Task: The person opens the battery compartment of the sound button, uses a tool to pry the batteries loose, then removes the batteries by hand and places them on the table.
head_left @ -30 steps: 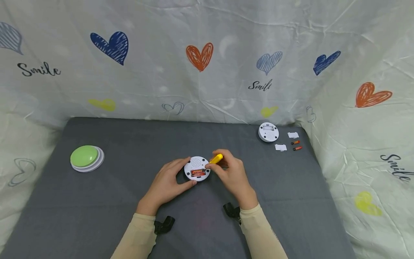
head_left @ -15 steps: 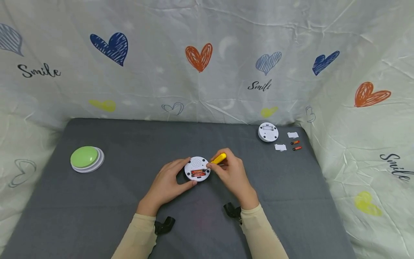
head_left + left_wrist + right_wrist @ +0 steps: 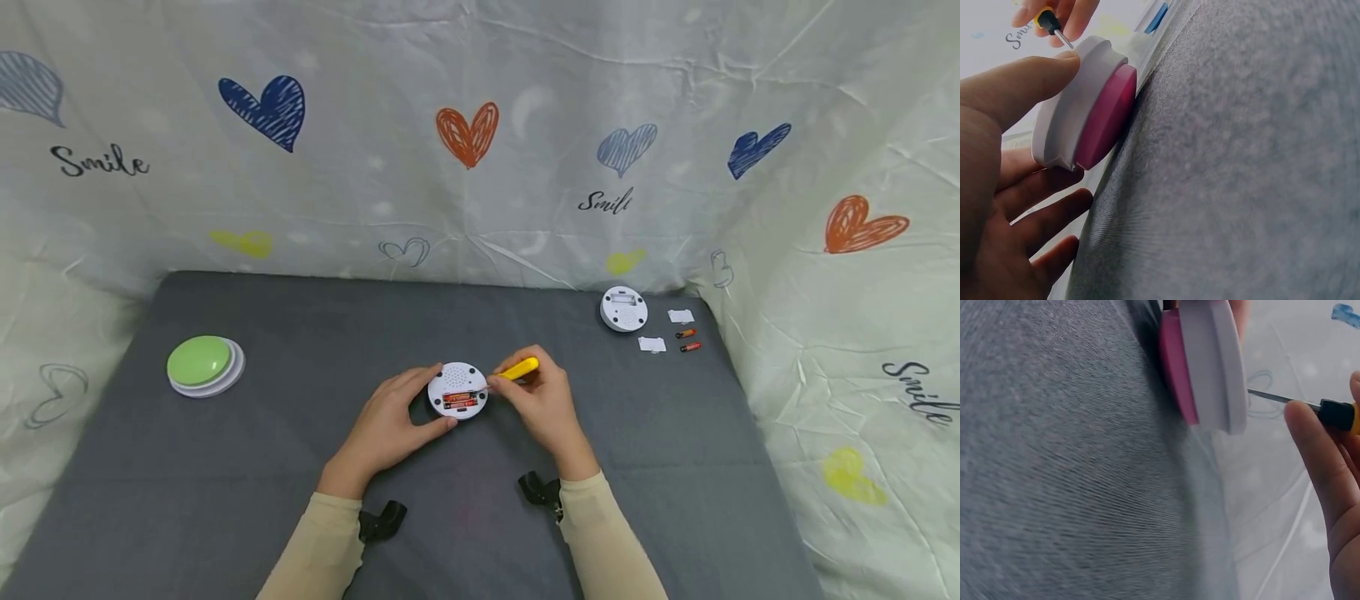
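Observation:
Face down on the grey cloth is a round white push button (image 3: 455, 377), with speaker holes and two red-orange batteries (image 3: 460, 402) in its uncovered compartment. Its pink cap (image 3: 1109, 119) shows underneath in the left wrist view. My left hand (image 3: 386, 423) grips the white rim between thumb and index finger, its other fingers loosely spread. In my right hand (image 3: 546, 408) a screwdriver with a yellow handle (image 3: 520, 368) and black collar (image 3: 1337, 415) is pinched. The thin metal shaft (image 3: 1275, 397) points at the button's back, its tip close by the batteries' right end.
At the back right lie a second white button (image 3: 624, 310) with a bare battery compartment, two white covers (image 3: 652, 344) and two loose batteries (image 3: 690, 347). A green-topped button (image 3: 198, 361) stands at the left. A heart-printed cloth (image 3: 337, 192) hangs behind the table.
My right hand has shifted slightly right, and the screwdriver handle leans further right and lower. My left hand and the white button have stayed in place.

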The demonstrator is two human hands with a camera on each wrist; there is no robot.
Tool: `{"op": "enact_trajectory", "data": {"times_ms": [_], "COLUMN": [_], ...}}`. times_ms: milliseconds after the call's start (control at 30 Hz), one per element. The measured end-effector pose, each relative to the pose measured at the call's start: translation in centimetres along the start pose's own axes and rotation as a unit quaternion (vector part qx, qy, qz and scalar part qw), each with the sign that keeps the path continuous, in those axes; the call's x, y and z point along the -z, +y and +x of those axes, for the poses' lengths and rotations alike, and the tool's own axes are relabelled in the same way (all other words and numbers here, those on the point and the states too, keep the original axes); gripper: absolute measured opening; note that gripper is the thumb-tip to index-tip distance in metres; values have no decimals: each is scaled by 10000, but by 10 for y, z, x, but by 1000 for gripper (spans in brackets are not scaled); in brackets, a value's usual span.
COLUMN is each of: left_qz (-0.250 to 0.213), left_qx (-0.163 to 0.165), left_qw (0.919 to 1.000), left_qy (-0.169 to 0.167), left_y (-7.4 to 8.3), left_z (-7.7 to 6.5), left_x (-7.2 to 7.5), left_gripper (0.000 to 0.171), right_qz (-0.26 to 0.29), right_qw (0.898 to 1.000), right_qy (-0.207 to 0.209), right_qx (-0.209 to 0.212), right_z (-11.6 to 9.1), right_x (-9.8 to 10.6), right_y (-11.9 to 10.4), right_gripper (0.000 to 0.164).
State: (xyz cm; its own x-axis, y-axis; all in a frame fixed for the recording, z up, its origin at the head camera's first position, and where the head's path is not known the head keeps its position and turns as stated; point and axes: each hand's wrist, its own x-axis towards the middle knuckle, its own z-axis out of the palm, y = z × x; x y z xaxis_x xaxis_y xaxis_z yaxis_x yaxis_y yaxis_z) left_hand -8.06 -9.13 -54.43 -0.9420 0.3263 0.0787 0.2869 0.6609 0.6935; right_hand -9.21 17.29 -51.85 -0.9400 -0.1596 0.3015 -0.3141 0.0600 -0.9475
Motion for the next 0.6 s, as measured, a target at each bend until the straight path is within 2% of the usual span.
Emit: {"op": "enact_trajectory", "data": {"times_ms": [133,400,600], "left_qz": [-75,-105,-158], "left_qx": [25,109,116], "left_qw": [10000,9999,9998], "left_qy": [-21,11,12], "left_y": [0,0,-1], "left_z": [0,-1,0], "left_x": [0,-2,-1], "left_gripper": [89,88,89], "right_qz": [650,1553,1955], "right_qw": [9978,9873,9783], "right_qy": [-1,80,360], "right_qx": [-91,-310,-577], "right_z": [-2,-1,-1], "right_x": [1,6,8], "right_y": [6,18,25], "right_gripper": [24,26,26]}}
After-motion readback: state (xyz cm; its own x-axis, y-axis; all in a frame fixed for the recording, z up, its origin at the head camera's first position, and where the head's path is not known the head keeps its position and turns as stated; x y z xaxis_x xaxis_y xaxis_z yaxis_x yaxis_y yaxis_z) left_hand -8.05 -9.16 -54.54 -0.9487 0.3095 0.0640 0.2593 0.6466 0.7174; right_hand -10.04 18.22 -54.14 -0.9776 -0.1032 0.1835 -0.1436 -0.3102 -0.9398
